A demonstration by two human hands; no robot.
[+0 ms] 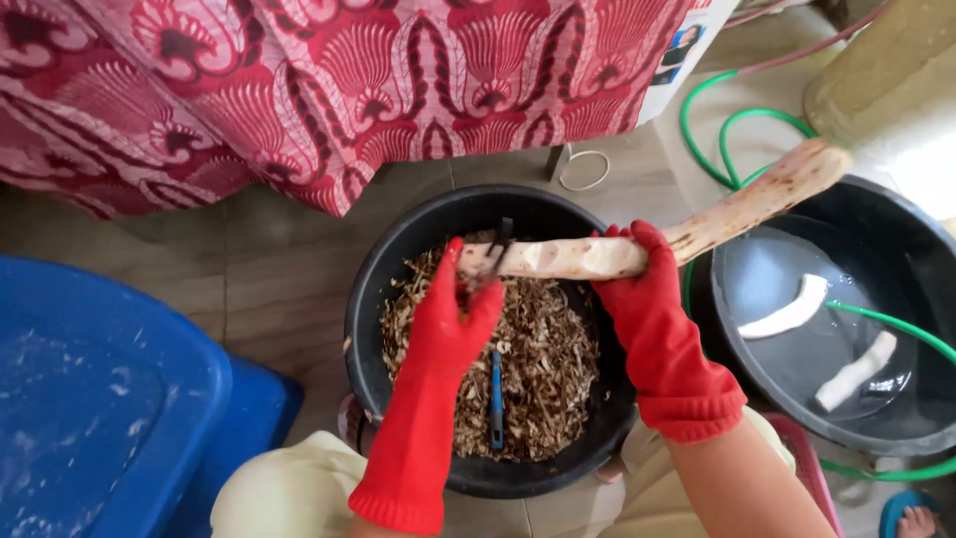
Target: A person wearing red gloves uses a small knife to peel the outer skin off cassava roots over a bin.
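I count one long root (647, 244), two peeled pieces (787, 312) in the water tub (926, 299), and one blue-handled tool (496, 399) lying on the peelings in the black basin (378, 269). My right hand (637, 269) is clenched around the root over that basin. My left hand (458, 314) grips a peeler (495, 254) against the root's end.

The gap between the black bucket (398, 259) of peelings and the black water basin (926, 289) is bridged by the long root (697, 234), so passage there is barred at hand height. Bare floor (269, 269) is left open between bucket, blue tub (110, 389) and patterned cloth (329, 90); the basin's far side is hemmed by a green hose (732, 125)
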